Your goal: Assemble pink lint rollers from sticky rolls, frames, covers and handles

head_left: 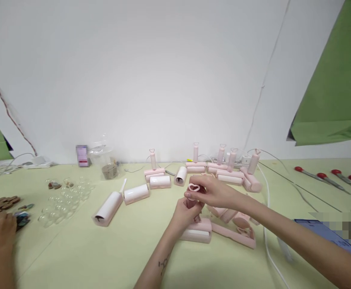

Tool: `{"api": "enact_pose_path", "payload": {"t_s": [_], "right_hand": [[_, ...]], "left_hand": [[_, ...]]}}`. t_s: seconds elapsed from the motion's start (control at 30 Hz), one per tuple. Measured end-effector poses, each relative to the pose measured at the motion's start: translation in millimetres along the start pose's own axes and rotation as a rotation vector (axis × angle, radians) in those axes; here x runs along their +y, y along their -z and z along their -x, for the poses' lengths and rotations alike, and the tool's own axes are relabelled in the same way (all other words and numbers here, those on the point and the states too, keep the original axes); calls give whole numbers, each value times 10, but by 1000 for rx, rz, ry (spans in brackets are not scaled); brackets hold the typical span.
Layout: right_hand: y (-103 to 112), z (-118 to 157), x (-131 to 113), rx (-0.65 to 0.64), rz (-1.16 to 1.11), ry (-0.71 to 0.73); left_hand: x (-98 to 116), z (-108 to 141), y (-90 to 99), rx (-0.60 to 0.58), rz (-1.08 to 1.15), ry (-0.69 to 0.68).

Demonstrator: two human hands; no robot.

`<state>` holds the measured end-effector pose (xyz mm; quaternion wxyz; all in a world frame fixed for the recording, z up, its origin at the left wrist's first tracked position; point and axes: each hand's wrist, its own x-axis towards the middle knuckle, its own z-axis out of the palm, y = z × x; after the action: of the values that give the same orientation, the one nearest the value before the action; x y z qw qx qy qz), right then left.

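Pink handle (190,204), upright: L hand (185,213) gripping it, R hand (216,190) w/ fingers closed on heart top (194,190).

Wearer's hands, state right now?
Left hand: closed, holding a pink handle upright.
Right hand: closed, fingers gripping the handle's top at its heart-shaped loop.

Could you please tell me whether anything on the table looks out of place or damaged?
Nothing looks spilled or damaged. Only the loose pink parts near the right hand seem untidy: they lie in a jumble, while the pink rollers behind have handles pointing up.
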<state>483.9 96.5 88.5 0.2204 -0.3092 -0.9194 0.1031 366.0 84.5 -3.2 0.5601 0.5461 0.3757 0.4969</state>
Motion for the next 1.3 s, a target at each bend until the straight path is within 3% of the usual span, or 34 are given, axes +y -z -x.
{"api": "enact_pose_path", "payload": {"t_s": [0.23,0.6,0.7,0.9,1.03,1.17,1.3], "right_hand": [[-1,-69,-91,-26,29,18],[-160,-1,-35,179,-28,-36],[-129,-75,13,106,-53,-57],[-113,-214,-3,-138,-377,97],[-130,-177,-44,-346,-522,-75],[-206,-145,26,-356,-589,-157],[-325,-158,100,-278,-707,-32]], "left_hand": [[-15,1,16,-21,-12,-18],[-33,-12,35,-55,14,0],[-21,16,74,-87,27,3],[46,41,108,-109,89,-24],[125,37,38,-55,177,-33],[218,78,-90,165,267,135],[264,93,-163,242,266,200]]}}
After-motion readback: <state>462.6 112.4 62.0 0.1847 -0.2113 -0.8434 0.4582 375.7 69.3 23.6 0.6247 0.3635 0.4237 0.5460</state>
